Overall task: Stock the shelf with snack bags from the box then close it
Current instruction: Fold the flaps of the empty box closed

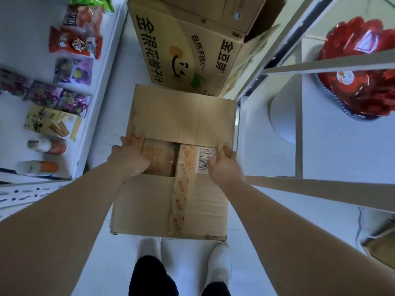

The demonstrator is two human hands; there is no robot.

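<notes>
A brown cardboard box [181, 116] sits on the white floor between my feet and a second carton. Its far and near flaps are folded flat over the top. My left hand [130, 155] presses on the left side flap with orange print, fingers spread flat. My right hand [224, 165] rests on the right side flap, next to a barcode label [205, 158] and orange-printed tape. A dark gap shows between the two side flaps. On the left, the white shelf [100, 99] carries several snack bags [73, 44], red, purple and yellow.
A larger printed carton [188, 45] with open flaps stands just beyond the box. A white metal rack [299, 133] rises on the right, with a red foil-wrapped basket [361, 77] behind it. Two bottles [47, 146] lie on the left shelf. My white shoes [149, 248] stand below the box.
</notes>
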